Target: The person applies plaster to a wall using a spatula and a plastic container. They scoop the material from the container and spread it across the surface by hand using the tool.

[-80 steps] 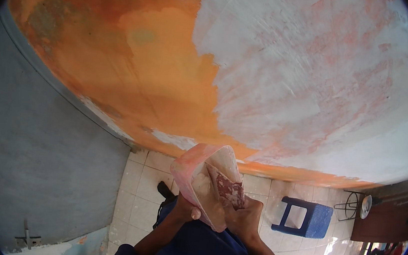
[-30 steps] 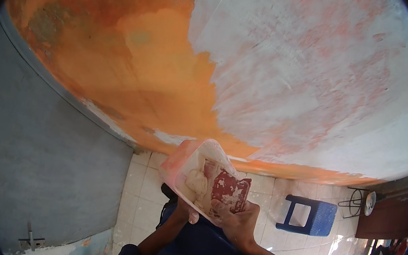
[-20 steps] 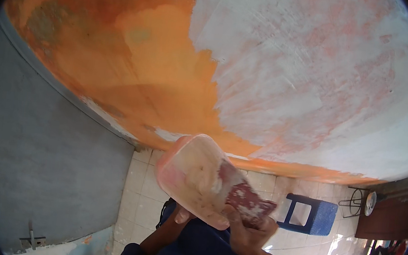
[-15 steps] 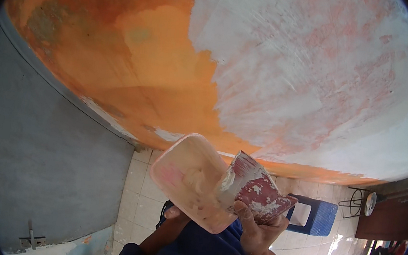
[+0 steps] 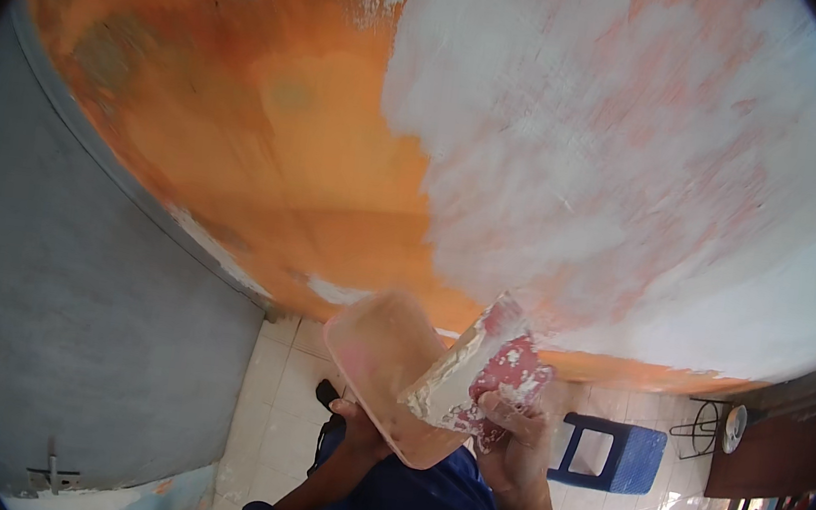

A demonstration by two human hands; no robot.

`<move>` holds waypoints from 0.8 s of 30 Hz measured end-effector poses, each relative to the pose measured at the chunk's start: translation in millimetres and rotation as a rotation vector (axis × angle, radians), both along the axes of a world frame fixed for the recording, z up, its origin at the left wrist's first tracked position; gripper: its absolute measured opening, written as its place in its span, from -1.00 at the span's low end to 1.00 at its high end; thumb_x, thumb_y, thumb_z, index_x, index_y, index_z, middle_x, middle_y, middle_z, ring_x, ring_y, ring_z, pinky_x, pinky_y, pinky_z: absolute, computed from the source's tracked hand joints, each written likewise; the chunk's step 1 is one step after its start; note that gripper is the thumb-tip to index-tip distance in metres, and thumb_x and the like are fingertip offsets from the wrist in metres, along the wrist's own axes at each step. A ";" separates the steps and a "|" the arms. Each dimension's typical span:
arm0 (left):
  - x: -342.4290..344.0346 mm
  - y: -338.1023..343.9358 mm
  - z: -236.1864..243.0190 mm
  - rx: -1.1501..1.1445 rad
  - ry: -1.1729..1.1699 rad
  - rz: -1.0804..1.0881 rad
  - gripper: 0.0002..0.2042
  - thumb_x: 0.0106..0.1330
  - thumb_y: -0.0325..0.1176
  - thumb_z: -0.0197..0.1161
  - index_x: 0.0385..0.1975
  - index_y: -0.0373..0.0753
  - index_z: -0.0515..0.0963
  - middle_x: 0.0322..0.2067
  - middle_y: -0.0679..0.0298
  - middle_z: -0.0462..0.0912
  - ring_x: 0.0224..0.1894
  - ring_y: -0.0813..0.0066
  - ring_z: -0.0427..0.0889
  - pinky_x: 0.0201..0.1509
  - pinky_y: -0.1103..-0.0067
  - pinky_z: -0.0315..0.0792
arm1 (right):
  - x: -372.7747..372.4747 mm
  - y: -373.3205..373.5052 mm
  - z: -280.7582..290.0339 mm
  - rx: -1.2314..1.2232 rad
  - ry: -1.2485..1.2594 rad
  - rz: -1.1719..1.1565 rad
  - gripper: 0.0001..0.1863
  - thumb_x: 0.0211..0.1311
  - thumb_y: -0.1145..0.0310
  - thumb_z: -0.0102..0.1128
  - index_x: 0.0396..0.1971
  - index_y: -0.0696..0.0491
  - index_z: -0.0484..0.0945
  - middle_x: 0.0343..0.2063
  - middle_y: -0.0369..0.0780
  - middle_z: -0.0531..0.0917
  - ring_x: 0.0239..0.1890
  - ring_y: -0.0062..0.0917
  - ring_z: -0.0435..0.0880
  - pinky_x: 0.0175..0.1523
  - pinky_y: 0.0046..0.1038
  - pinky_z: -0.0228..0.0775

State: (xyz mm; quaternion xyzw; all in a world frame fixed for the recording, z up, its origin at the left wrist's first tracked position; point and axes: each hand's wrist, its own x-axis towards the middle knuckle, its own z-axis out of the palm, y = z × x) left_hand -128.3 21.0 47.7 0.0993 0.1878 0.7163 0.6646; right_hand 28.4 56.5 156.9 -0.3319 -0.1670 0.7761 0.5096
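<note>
My left hand (image 5: 360,433) is closed on the near left rim of a pinkish plastic tub (image 5: 365,346), which is tilted and smeared inside with pale putty. In my right hand (image 5: 515,447) is a red putty spreader (image 5: 512,370), its face and edge caked with whitish putty. The thumb presses on the spreader's face, and most of the other fingers are hidden behind it. The spreader's loaded edge hangs over the right side of the tub. Beyond both stands a wall, part orange paint (image 5: 340,147), part whitish putty coat (image 5: 561,152).
A grey door (image 5: 99,321) with a handle (image 5: 53,470) stands at the left. On the tiled floor (image 5: 260,420) to the right is a blue plastic stool (image 5: 631,460). Farther right are a black metal stand (image 5: 697,429) and a brown wooden piece of furniture (image 5: 778,448).
The spreader has turned more upright in my right hand and shifted slightly left over the tub, with putty now along its left edge. The tub has tilted and moved a little right.
</note>
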 end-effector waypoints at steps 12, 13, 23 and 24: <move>-2.4 -19.7 2.2 -0.064 0.135 0.029 -0.05 0.10 0.54 -0.46 0.37 -0.07 -0.05 0.34 0.15 0.06 0.34 0.12 0.12 0.38 0.19 0.08 | -18.4 18.0 18.0 0.012 0.299 0.126 -0.64 0.04 0.58 0.17 -0.08 0.19 0.46 -0.22 -0.19 0.64 -0.15 -0.45 0.65 -0.05 -0.48 0.53; -4.9 -19.7 6.9 -0.083 0.066 0.029 -0.07 0.12 0.52 -0.45 0.36 -0.08 -0.01 0.33 0.14 0.10 0.32 0.11 0.16 0.37 0.18 0.10 | -20.8 18.3 21.5 0.074 0.333 0.173 -0.68 0.05 0.57 0.17 -0.13 0.18 0.49 -0.26 -0.21 0.64 -0.22 -0.47 0.66 -0.08 -0.51 0.52; -84.6 -8.9 51.9 0.078 -0.061 -0.088 -0.04 -0.01 0.45 0.08 0.31 -0.06 0.04 0.20 0.19 0.27 0.22 0.18 0.32 0.23 0.14 0.34 | -116.4 43.4 160.7 0.874 0.003 -0.254 -0.79 0.17 0.59 0.12 -0.17 0.27 0.53 -0.24 -0.16 0.65 -0.24 -0.49 0.66 -0.07 -0.44 0.53; -86.9 -10.6 57.9 0.044 -0.045 -0.090 -0.05 0.00 0.45 0.06 0.31 -0.06 0.03 0.20 0.20 0.27 0.22 0.18 0.33 0.23 0.14 0.34 | -124.1 50.7 174.4 1.061 -0.048 -0.340 -0.78 0.16 0.59 0.14 -0.17 0.28 0.53 -0.23 -0.15 0.65 -0.24 -0.48 0.66 -0.07 -0.43 0.53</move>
